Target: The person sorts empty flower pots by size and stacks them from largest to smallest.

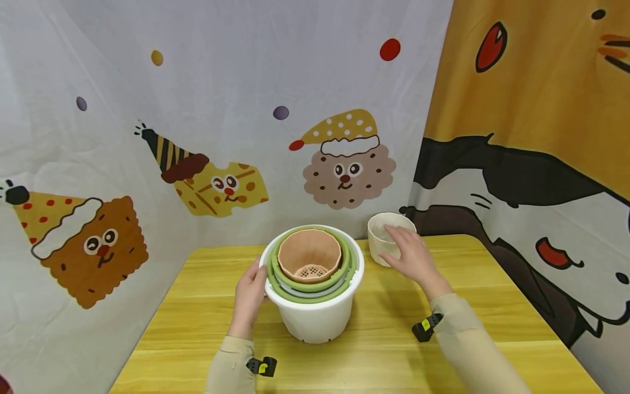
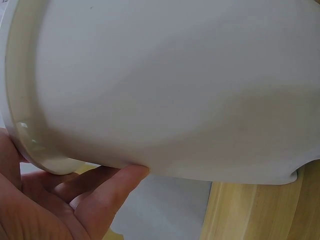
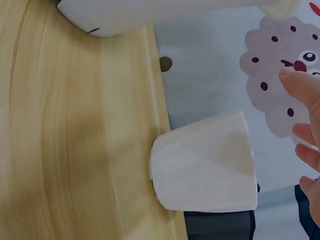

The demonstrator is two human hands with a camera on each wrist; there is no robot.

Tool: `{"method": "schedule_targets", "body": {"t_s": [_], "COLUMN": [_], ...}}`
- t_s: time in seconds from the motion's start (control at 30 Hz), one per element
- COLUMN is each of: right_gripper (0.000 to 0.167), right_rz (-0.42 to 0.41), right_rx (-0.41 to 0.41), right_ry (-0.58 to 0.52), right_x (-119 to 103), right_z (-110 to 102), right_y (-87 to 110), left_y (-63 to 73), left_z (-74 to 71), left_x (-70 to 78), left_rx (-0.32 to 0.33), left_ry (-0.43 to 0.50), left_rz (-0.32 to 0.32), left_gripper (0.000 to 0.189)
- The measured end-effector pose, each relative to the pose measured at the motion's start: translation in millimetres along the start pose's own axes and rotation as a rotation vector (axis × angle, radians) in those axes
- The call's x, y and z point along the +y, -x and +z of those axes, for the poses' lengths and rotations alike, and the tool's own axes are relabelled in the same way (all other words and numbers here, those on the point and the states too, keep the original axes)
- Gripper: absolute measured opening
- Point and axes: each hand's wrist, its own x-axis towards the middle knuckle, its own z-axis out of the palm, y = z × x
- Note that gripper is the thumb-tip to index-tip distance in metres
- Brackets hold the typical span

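Observation:
A large white plant pot (image 1: 317, 317) stands upright on the table. Nested inside it are green and grey pots, with a terracotta-coloured pot (image 1: 309, 250) innermost, its bottom perforated. My left hand (image 1: 248, 298) grips the white pot's left rim; in the left wrist view its fingers (image 2: 107, 195) press against the wall below the rim. At the back right of the table stands a small cream-white pot (image 1: 378, 243). Over it, my right hand (image 1: 410, 254) is spread with nothing in its grasp. The right wrist view shows those fingers (image 3: 302, 87) apart from the small pot (image 3: 205, 167).
The wooden table (image 1: 197, 328) ends at the back against a hanging white cloth (image 1: 221, 82) with cartoon prints. An orange, black and white cloth (image 1: 541, 109) hangs on the right. The small pot stands close to the table's back edge.

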Motion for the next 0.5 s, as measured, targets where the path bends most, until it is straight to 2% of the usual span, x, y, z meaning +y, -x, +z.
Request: {"method": "schedule_targets", "body": {"t_s": [0.5], "right_gripper": [0.071], "right_rz": [0.073], "right_rx": [-0.095], "right_ry": [0.08], "right_x": [17.8], "right_z": [13.8], "right_y": [-8.6], "left_y": [-1.3], "left_z": [0.3], "left_x": [-1.7], "left_rx": [0.001], "left_ry": [-0.003], "left_rz": [0.0], "left_gripper": [0.047]}}
